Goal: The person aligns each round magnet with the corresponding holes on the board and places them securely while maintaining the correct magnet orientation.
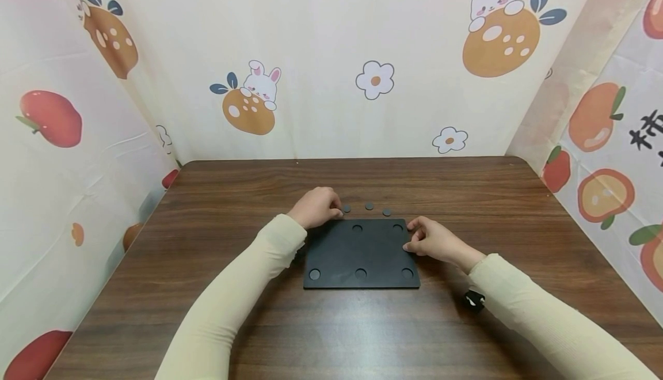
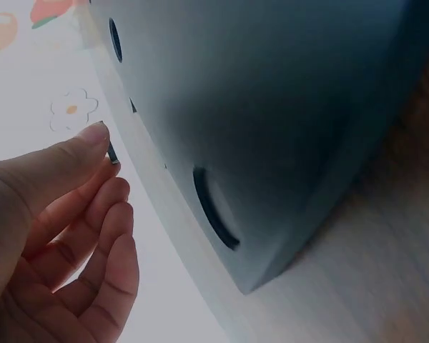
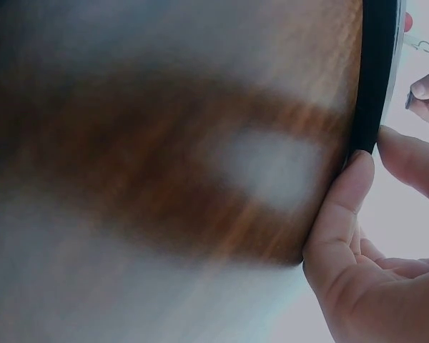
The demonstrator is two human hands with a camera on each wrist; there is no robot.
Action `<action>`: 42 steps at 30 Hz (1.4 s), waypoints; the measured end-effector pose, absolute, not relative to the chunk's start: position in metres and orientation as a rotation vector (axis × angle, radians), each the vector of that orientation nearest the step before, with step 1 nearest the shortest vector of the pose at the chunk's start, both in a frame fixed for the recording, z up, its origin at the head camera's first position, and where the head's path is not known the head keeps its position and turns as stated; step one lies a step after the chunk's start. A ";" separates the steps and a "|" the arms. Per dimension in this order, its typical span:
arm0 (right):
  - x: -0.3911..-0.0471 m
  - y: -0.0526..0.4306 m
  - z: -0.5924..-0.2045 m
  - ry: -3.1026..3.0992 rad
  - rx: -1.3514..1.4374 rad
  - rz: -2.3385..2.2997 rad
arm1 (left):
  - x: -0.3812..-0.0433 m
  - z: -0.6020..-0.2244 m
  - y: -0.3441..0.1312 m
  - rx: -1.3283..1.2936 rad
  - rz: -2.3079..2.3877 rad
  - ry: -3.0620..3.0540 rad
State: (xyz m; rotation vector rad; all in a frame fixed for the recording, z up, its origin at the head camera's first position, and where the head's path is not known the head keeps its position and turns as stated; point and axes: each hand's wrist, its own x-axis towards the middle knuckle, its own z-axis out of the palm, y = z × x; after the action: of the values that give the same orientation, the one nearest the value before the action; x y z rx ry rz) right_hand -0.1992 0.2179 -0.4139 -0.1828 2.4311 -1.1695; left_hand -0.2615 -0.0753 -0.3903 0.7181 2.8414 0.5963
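Note:
A flat black board (image 1: 362, 253) with round recesses lies on the table. One dark grey disc (image 1: 314, 274) sits in its near left recess; the other visible recesses hold none. My left hand (image 1: 317, 207) is over the board's far left corner, covering it in the head view. Between its thumb and forefinger it pinches a small thin disc (image 2: 112, 152), seen edge-on in the left wrist view. At the board's right edge, my right hand (image 1: 435, 240) grips the rim with thumb and forefinger, as the right wrist view shows.
Just beyond the board's far edge lie three loose discs: a left one (image 1: 346, 209), a middle one (image 1: 369, 206) and a right one (image 1: 387, 212). The brown wooden table (image 1: 248, 334) ends at a printed curtain (image 1: 321, 34) behind and at both sides.

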 end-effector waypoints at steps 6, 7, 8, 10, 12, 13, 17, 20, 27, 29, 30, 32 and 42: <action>-0.201 0.219 -0.415 2.434 -0.182 -1.173 | -0.261 -0.390 -0.068 0.772 0.583 2.812; -0.201 0.219 -0.416 2.433 -0.182 -1.176 | -0.260 -0.389 -0.066 0.782 0.581 2.809; -0.201 0.219 -0.416 2.433 -0.182 -1.177 | -0.259 -0.389 -0.065 0.791 0.576 2.810; -0.201 0.219 -0.416 2.432 -0.181 -1.176 | -0.257 -0.387 -0.062 0.804 0.563 2.804; -0.201 0.219 -0.415 2.431 -0.181 -1.175 | -0.255 -0.387 -0.060 0.807 0.556 2.797; -0.201 0.219 -0.415 2.430 -0.182 -1.175 | -0.254 -0.387 -0.059 0.807 0.550 2.793; -0.200 0.218 -0.415 2.428 -0.186 -1.174 | -0.252 -0.388 -0.055 0.818 0.528 2.778; -0.200 0.218 -0.414 2.426 -0.189 -1.175 | -0.251 -0.388 -0.053 0.840 0.513 2.771; -0.200 0.218 -0.414 2.432 -0.188 -1.169 | -0.249 -0.390 -0.048 0.879 0.473 2.763; -0.200 0.219 -0.414 2.435 -0.187 -1.167 | -0.249 -0.391 -0.047 0.891 0.457 2.769; -0.200 0.219 -0.414 2.437 -0.186 -1.166 | -0.248 -0.392 -0.047 0.895 0.450 2.770; -0.200 0.219 -0.414 2.437 -0.185 -1.164 | -0.248 -0.393 -0.046 0.899 0.439 2.769; -0.200 0.219 -0.415 2.441 -0.184 -1.150 | -0.244 -0.394 -0.044 0.873 0.438 2.760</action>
State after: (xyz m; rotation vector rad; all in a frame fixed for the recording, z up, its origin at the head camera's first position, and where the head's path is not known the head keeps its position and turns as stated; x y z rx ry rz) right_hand -0.2003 0.2190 -0.4146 -0.1842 2.4406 -1.1496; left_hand -0.2441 -0.0441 -0.3937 0.8731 2.7595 0.4380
